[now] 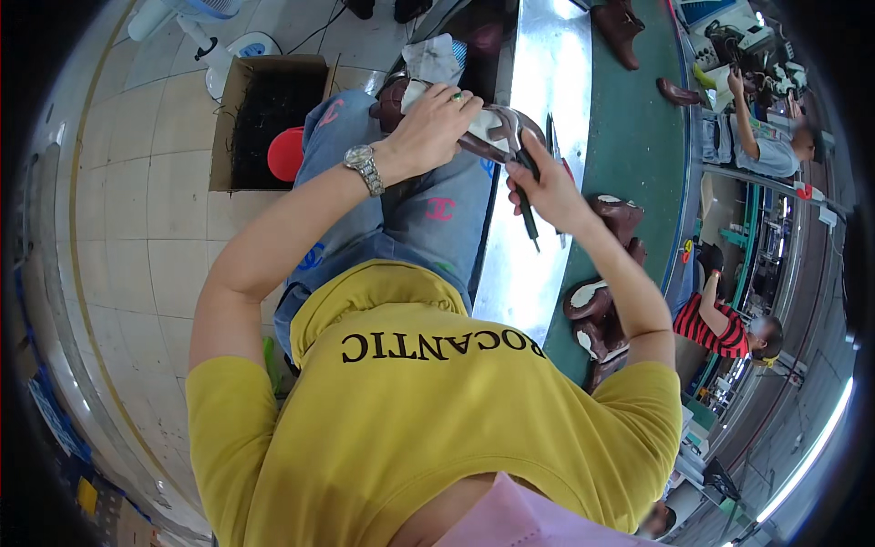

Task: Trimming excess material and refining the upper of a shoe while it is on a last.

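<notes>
A brown leather boot [392,102] with a whitish underside lies bottom up across my thighs. My left hand [433,128], with a wristwatch and a ring, presses over its middle, fingers curled around it. My right hand [550,187] grips lasting pincers [504,126]; their metal head rests at the right end of the boot, and a dark handle points down below my fingers. Whether the jaws pinch the leather is too small to tell.
At my right runs a metal ledge [538,283] with slim tools on it, beside a green conveyor belt [629,150] carrying several brown shoes [620,35]. A cardboard box [223,137] of dark scraps stands on the left floor near a fan [211,68]. Other people work beyond the belt.
</notes>
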`<state>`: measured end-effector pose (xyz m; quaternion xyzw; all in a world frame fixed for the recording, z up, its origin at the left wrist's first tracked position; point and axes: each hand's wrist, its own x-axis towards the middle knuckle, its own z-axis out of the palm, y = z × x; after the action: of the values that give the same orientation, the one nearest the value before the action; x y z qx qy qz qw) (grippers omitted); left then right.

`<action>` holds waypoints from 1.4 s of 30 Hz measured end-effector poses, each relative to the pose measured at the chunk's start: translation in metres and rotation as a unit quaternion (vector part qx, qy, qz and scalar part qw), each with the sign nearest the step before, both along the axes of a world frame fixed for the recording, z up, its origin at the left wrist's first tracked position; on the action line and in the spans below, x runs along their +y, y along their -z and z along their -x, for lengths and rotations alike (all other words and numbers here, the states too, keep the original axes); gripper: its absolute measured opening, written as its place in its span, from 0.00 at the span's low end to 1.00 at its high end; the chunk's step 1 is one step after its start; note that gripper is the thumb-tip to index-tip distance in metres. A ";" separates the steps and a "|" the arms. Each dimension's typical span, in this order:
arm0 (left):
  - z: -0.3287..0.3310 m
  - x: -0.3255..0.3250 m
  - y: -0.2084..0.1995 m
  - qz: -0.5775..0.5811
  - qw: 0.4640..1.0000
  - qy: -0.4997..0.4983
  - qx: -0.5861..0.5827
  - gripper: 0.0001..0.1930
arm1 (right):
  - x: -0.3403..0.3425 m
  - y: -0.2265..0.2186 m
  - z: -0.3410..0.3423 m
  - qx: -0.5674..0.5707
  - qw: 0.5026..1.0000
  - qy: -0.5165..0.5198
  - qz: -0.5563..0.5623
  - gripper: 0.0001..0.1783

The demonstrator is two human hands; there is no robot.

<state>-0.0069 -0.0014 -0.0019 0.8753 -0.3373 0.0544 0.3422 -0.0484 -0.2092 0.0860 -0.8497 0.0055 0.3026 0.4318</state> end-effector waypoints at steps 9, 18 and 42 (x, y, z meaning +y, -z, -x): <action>-0.001 0.000 0.018 -0.109 0.979 -0.033 -0.167 0.30 | -0.010 -0.034 -0.036 -0.137 0.924 -0.227 0.275 0.29; -0.001 -0.004 0.020 -0.190 0.943 -0.078 -0.262 0.26 | 0.003 -0.004 -0.054 -0.246 0.912 -0.194 0.265 0.30; 0.000 -0.012 0.021 -0.041 0.974 -0.127 -0.184 0.18 | 0.039 0.012 -0.044 -0.288 0.892 -0.161 0.310 0.35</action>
<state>-0.0071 -0.0139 -0.0234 0.8993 -0.2825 0.2433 0.2285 -0.0045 -0.1703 0.0739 -0.9795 -0.1621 0.0932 0.0747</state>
